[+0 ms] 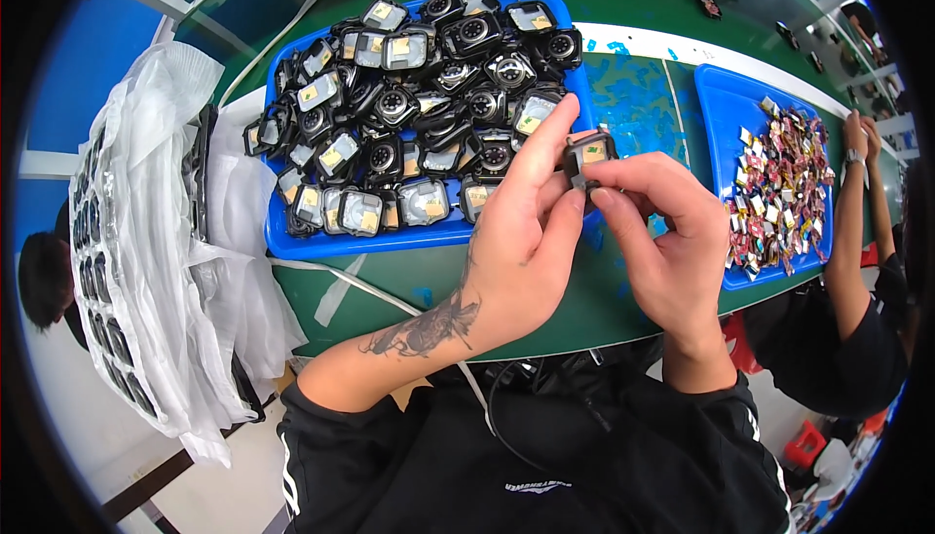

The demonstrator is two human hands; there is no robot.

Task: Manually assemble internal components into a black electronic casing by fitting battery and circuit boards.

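Between both hands, just off the right edge of a blue tray, is a black smartwatch case [590, 151] with a pale label on its face. My left hand [531, 232] holds it from the left, thumb at its lower edge and index finger stretched up beside it. My right hand [672, 237] pinches at its lower right corner with thumb and index finger; any small part between those fingertips is hidden. Several similar watch cases [394, 105] lie heaped in the blue tray [390, 242], some with labelled fronts up, others with round sensor backs up.
A second blue tray [716, 125] to the right holds a pile of small white and reddish parts [779, 203]. Blue film scraps [623, 95] litter the green table. White wrapped racks [166, 242] stand at the left. Another person's arm [852, 242] is at the far right.
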